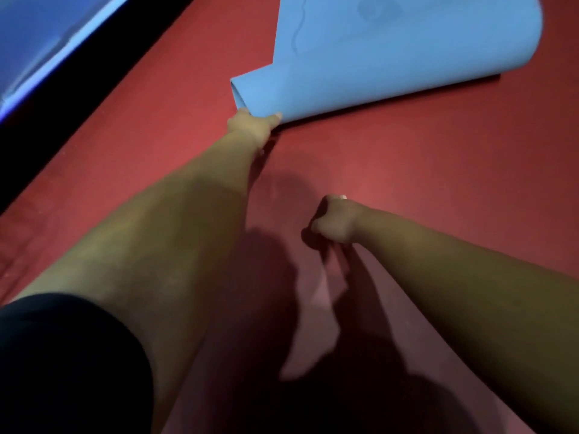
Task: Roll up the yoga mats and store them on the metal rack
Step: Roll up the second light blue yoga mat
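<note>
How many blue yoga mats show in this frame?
1 for certain: a partly rolled blue yoga mat at upper right, its near corner gripped by the left hand. The blue surface at upper left may be another; unclear.

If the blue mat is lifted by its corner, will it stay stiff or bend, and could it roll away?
Probably floppy: the blue mat curves over itself where the left hand grips its corner. Likely light, since one hand alone holds that end. Its loose curl may unroll rather than roll away.
</note>
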Tool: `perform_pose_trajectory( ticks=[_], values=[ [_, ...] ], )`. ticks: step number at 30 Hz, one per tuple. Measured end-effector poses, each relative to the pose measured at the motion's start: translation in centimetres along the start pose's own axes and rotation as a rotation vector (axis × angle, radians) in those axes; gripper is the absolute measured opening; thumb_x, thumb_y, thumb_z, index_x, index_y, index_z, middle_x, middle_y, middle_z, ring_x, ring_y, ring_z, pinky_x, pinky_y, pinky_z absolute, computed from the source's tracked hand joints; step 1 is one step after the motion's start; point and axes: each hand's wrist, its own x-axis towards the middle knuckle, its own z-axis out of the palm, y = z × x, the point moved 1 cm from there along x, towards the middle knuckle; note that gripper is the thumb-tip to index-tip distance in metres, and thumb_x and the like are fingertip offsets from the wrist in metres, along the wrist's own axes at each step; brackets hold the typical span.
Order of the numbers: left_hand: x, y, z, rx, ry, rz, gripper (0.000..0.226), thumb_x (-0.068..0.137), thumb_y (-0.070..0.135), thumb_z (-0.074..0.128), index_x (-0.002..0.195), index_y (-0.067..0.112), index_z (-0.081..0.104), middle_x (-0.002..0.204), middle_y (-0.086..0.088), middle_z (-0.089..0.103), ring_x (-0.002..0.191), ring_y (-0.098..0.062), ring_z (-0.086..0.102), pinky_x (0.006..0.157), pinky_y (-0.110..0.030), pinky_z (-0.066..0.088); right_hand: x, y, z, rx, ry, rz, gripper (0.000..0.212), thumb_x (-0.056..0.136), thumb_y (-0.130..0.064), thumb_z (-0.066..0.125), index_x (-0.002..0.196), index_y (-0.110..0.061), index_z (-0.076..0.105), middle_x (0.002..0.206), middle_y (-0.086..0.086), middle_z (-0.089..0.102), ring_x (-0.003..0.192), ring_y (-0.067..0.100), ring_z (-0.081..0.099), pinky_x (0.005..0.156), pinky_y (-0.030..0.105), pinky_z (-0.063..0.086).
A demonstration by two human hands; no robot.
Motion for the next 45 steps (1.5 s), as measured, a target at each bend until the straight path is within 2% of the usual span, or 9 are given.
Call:
perform_pose_trajectory(
  ticks=[3, 6, 8, 16, 25, 28, 33, 38, 45],
  values=[
    [-1.3, -0.2, 0.2, 0.245, -0.097, -0.007, 0.06, 0.106, 0.056, 0.058, 0.129, 0.001, 0.059, 0.117, -0.015, 0.068, 0.07, -0.03, 0.064, 0.052, -0.033, 0.052, 0.4, 0.3, -0.5, 0.073, -0.053, -0.022, 0.059, 0.091, -0.039, 0.074, 0.139, -0.006, 0.064, 0.152, 0.024, 0.056, 0.127, 0.036, 0.065, 0.097, 0.033, 0.053],
    [-2.1, -0.8, 0.0, 0.397, -0.081, 0.075, 0.063, 0.11, 0.052, 0.051, 0.145, 0.0, 0.057, 0.144, -0.022, 0.063, 0.123, -0.041, 0.065, 0.104, -0.041, 0.052, 0.9, -0.2, -1.1, 0.107, -0.09, -0.038, 0.044, 0.092, -0.038, 0.078, 0.128, -0.012, 0.072, 0.122, 0.009, 0.071, 0.121, 0.035, 0.067, 0.089, 0.034, 0.05],
    [-2.4, -1.0, 0.0, 0.464, -0.052, 0.114, 0.061, 0.111, 0.051, 0.048, 0.146, 0.001, 0.057, 0.15, -0.022, 0.059, 0.139, -0.039, 0.054, 0.113, -0.039, 0.041, 1.1, -0.3, -1.1, 0.111, -0.086, -0.038, 0.041, 0.094, -0.035, 0.077, 0.128, -0.012, 0.072, 0.122, 0.011, 0.07, 0.122, 0.035, 0.067, 0.086, 0.032, 0.046],
    [-9.9, -1.3, -1.1, 0.399, -0.089, 0.201, 0.041, 0.103, 0.042, 0.067, 0.099, 0.002, 0.073, 0.108, -0.018, 0.071, 0.106, -0.034, 0.067, 0.087, -0.036, 0.047, -1.6, 0.3, -1.8, 0.104, 0.343, -0.034, 0.038, 0.101, -0.025, 0.059, 0.118, 0.006, 0.073, 0.125, 0.028, 0.071, 0.12, 0.044, 0.067, 0.095, 0.04, 0.053],
    [-24.0, -5.8, -5.0, 0.375, -0.243, 0.143, 0.044, 0.101, 0.044, 0.07, 0.113, 0.004, 0.079, 0.114, -0.022, 0.075, 0.109, -0.037, 0.069, 0.09, -0.04, 0.051, -11.5, 1.1, 0.3, 0.41, 0.558, -0.054, 0.019, 0.1, -0.017, 0.058, 0.111, -0.005, 0.069, 0.118, 0.018, 0.073, 0.116, 0.037, 0.064, 0.095, 0.034, 0.041],
    [-28.9, -9.5, -6.7, 0.289, -0.274, 0.046, 0.051, 0.087, 0.055, 0.073, 0.097, 0.005, 0.081, 0.089, -0.019, 0.075, 0.085, -0.035, 0.069, 0.082, -0.044, 0.055, -14.4, 1.7, 2.9, 0.379, 0.59, -0.177, 0.014, 0.098, -0.016, 0.061, 0.101, -0.007, 0.071, 0.105, 0.011, 0.075, 0.104, 0.033, 0.067, 0.087, 0.032, 0.045],
    [-36.7, -16.8, -10.2, 0.186, -0.214, -0.102, 0.034, 0.087, 0.051, 0.083, 0.085, 0.016, 0.082, 0.069, 0.002, 0.071, 0.059, -0.003, 0.054, 0.067, -0.025, 0.051, -18.0, 1.1, 7.8, 0.288, 0.529, -0.286, 0.016, 0.099, -0.023, 0.063, 0.095, -0.011, 0.072, 0.093, 0.007, 0.076, 0.092, 0.029, 0.069, 0.082, 0.037, 0.052],
    [-44.2, -19.5, -15.4, 0.25, -0.197, -0.203, 0.031, 0.094, 0.031, 0.082, 0.075, 0.007, 0.076, 0.06, 0.007, 0.065, 0.057, -0.008, 0.053, 0.062, -0.021, 0.046, -23.9, -0.4, 11.6, 0.195, 0.408, -0.348, 0.023, 0.103, -0.028, 0.058, 0.101, -0.008, 0.071, 0.104, 0.013, 0.075, 0.103, 0.034, 0.068, 0.09, 0.038, 0.051],
    [-58.1, -17.7, -22.1, 0.385, -0.11, -0.353, 0.045, 0.1, 0.038, 0.074, 0.122, -0.001, 0.071, 0.116, -0.021, 0.076, 0.1, -0.035, 0.078, 0.091, -0.044, 0.062, -38.5, -1.5, 11.3, -0.256, 0.014, -0.496, 0.027, 0.103, -0.022, 0.058, 0.119, -0.009, 0.075, 0.119, 0.014, 0.074, 0.112, 0.035, 0.069, 0.095, 0.041, 0.056]
  ],
)
